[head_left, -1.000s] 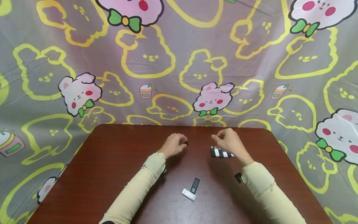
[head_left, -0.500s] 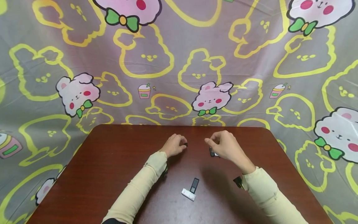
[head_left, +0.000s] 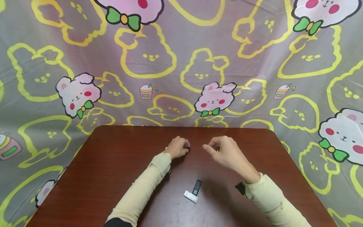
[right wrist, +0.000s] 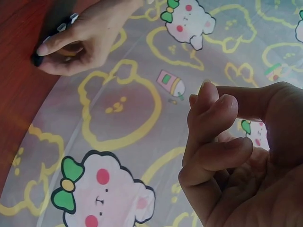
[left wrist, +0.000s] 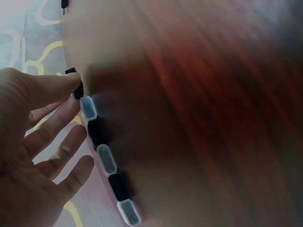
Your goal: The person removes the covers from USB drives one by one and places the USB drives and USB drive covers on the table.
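My left hand [head_left: 177, 147] pinches a small black flash drive cap [left wrist: 75, 87] between thumb and index finger, low over the table's far part. The cap is at the end of a row of alternating white caps [left wrist: 107, 160] and black caps [left wrist: 118, 187], mostly hidden by the hand in the head view. To the right hovers my right hand [head_left: 228, 153], fingers bent and thumb near the index finger. Nothing shows in its grasp in the right wrist view. Nearer me lie a black flash drive [head_left: 196, 188] and a white flash drive [head_left: 191, 196], touching.
The brown table [head_left: 127, 164] ends at a patterned curtain [head_left: 170, 63] behind it. A black piece with a metal plug [left wrist: 64, 6] shows at the left wrist view's top edge. The uncapped drives at the right are now hidden behind my right hand.
My right hand has moved left and slightly toward me, covering the row of uncapped black and white drives. My left hand stays almost in place with the black cap.
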`<act>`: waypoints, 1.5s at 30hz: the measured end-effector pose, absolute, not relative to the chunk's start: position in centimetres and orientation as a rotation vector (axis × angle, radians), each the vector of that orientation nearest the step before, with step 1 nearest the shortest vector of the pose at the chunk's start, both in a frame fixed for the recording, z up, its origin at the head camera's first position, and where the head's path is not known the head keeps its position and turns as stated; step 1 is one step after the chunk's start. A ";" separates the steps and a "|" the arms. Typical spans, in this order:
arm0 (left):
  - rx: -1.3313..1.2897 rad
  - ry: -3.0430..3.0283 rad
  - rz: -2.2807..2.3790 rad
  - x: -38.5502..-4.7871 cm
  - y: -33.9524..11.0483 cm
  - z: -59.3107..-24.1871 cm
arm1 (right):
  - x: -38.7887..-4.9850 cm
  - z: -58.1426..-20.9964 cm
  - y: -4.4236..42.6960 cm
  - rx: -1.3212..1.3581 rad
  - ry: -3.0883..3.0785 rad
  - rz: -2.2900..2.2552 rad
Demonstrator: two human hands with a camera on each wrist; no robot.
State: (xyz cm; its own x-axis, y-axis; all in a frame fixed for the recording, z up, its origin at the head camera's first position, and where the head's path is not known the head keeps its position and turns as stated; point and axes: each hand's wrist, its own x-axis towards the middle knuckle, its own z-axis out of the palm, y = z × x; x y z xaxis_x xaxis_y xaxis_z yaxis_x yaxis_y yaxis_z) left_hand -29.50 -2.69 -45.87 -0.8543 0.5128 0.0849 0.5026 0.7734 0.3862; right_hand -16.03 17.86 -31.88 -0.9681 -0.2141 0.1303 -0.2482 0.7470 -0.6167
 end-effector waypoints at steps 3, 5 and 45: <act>0.844 2.928 0.616 -29.7 -2.7 -46.0 | -15.7 -31.7 17.7 0.416 -2.882 1.019; 0.844 2.915 0.615 -29.8 -2.7 -46.0 | -15.5 -31.6 17.5 0.431 -2.881 1.014; 0.837 2.880 0.740 -29.7 -3.8 -46.5 | -14.0 -30.9 17.4 0.491 -2.878 0.954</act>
State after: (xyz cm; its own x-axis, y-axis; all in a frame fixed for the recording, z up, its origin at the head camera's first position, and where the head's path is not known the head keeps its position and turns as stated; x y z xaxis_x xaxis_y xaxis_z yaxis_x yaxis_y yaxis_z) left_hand -29.72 -3.85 -46.50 -0.8517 0.5177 0.0809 0.4926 0.7384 0.4605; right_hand -13.99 17.41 -30.94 -0.9465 -0.2777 0.1645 -0.3209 0.7563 -0.5702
